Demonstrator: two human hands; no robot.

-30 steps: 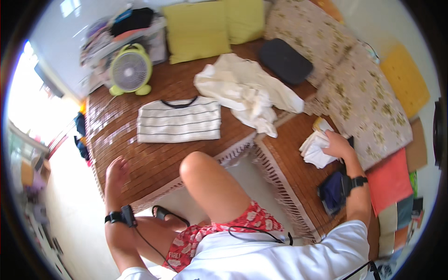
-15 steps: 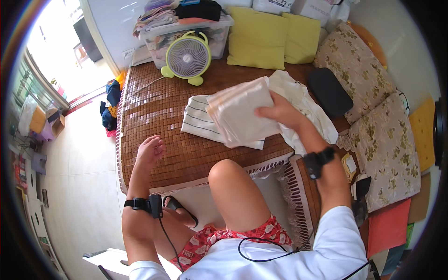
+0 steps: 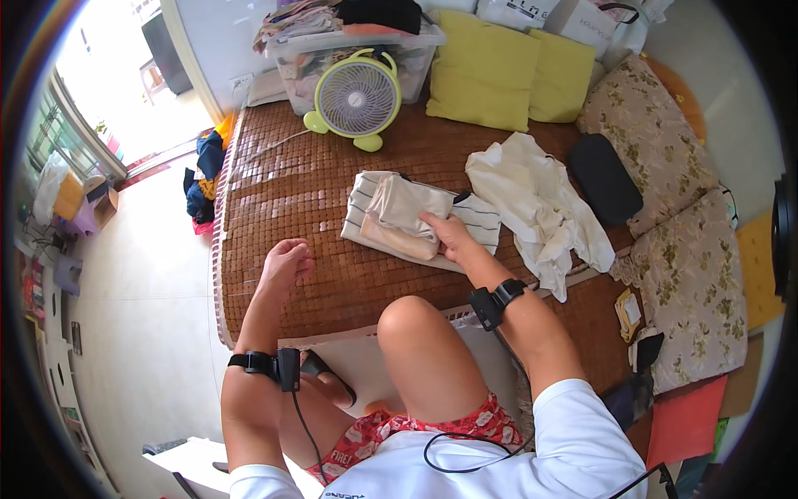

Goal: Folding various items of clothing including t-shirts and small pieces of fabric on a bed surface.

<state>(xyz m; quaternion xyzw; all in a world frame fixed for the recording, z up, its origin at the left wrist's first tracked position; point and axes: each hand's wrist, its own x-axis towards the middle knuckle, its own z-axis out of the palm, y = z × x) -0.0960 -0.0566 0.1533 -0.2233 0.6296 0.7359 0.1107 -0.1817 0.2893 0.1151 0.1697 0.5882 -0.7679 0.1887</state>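
My right hand [image 3: 449, 235] grips the near right edge of a folded cream garment [image 3: 409, 206], with the thumb on top. That bundle rests on a folded white garment with dark stripes [image 3: 359, 200], which lies on the brown woven mat [image 3: 283, 200]. My left hand [image 3: 288, 264] hovers over the mat's left part, its fingers loosely curled and nothing visible in them. To the right of the bundle lies a crumpled white garment [image 3: 532, 195], touched by neither hand.
Behind the clothes stand a green-rimmed fan [image 3: 357, 100], a clear bin of clothes [image 3: 416, 75] and yellow-green cushions [image 3: 478, 71]. On the right are a dark oval case [image 3: 604, 179] and floral cushions [image 3: 690, 283]. Dark clothes [image 3: 204, 183] lie beyond the mat's left edge.
The cream garment came down from above the mat onto the striped one, with my right hand still on it. My left hand stays curled in nearly the same place. The view shifted slightly.
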